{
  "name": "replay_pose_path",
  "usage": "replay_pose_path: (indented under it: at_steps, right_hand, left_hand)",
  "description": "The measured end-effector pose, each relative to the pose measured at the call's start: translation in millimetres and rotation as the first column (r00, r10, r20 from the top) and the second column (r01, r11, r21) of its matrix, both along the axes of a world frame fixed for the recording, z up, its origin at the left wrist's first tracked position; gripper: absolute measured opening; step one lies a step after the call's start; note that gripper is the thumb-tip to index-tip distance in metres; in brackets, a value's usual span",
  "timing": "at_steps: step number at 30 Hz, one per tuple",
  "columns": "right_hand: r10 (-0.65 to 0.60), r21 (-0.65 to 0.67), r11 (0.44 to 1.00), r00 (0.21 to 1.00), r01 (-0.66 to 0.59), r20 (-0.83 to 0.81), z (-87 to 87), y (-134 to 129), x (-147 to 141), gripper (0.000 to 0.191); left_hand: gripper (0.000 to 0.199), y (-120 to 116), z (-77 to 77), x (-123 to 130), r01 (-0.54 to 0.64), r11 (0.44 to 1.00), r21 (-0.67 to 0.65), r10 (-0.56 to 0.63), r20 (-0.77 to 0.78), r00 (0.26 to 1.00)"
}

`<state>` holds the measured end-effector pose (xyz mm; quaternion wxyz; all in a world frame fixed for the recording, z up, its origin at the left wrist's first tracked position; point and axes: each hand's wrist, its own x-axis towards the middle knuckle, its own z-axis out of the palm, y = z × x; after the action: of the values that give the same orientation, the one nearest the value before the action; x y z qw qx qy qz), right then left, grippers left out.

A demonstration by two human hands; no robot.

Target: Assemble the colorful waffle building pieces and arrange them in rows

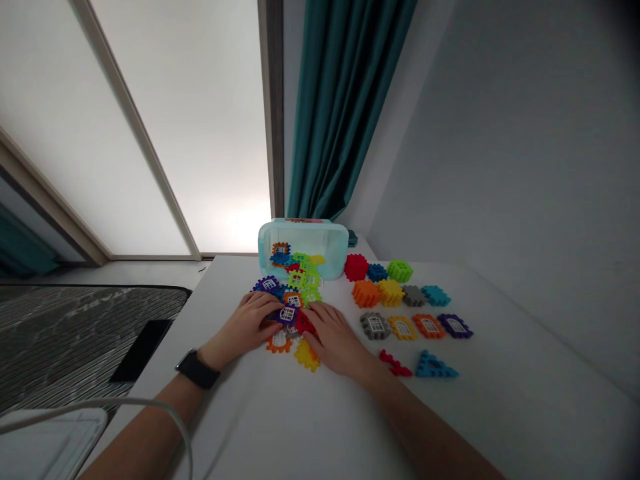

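Note:
My left hand (257, 320) is closed on a purple interlocking block with a white window (288, 314), at the middle of a loose heap of colourful blocks. Across from it, my right hand (334, 337) curls over a red block (304, 323), its thumb and fingertips at the edges. An orange window block (279, 342) and a yellow block (307, 355) lie on the near side of the heap. Farther back are another purple window block (269, 285) and several lime green blocks (306, 279). My fingers partly hide the pieces under them.
A pale blue bin (336, 250) lies on its side behind the heap, blocks spilling from its mouth. Sorted rows of blocks stand on the white table (280, 420) at right, with yellow stacks (391, 293), grey window blocks (375, 326) and a blue triangle (435, 365). A cable (145, 401) crosses lower left.

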<state>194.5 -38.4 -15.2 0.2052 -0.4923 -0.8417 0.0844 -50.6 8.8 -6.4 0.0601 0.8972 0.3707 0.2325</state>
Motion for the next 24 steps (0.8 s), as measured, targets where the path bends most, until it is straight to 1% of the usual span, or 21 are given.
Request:
replay_pose_path:
  at_steps: [5, 7, 9, 14, 20, 24]
  right_hand:
    - [-0.014, 0.026, 1.0, 0.998, 0.015, -0.066, -2.6, -1, -2, 0.046]
    - [-0.024, 0.055, 0.998, 0.993, 0.031, -0.117, -1.1, 0, -4, 0.05]
    - [-0.004, 0.097, 0.995, 0.986, 0.021, -0.165, 2.2, 0, -5, 0.051]
    - [0.106, 0.213, 0.975, 0.973, -0.061, -0.206, 10.7, -1, -5, 0.044]
    - [0.118, 0.291, 0.955, 0.971, -0.054, -0.206, 10.9, -3, -6, 0.031]
    - [0.13, 0.371, 0.927, 0.975, -0.054, -0.183, 10.9, -1, -3, 0.028]
  left_hand:
    - [0.025, 0, 0.2, 1, 0.011, 1.0, 0.014, -0.012, 0.055, 0.998]
    - [0.022, -1, 2.3, 2, 0.017, 0.999, 0.04, -0.021, 0.077, 0.997]
    - [0.021, -3, 4.9, 3, 0.023, 0.997, 0.072, -0.03, 0.098, 0.995]
    - [0.018, -10, 10.4, 9, 0.039, 0.992, 0.117, -0.058, 0.162, 0.985]
    - [0.015, -17, 12.5, 16, 0.044, 0.994, 0.097, -0.068, 0.252, 0.965]
    - [0.017, -21, 11.4, 21, 0.032, 0.998, 0.054, -0.047, 0.3, 0.953]
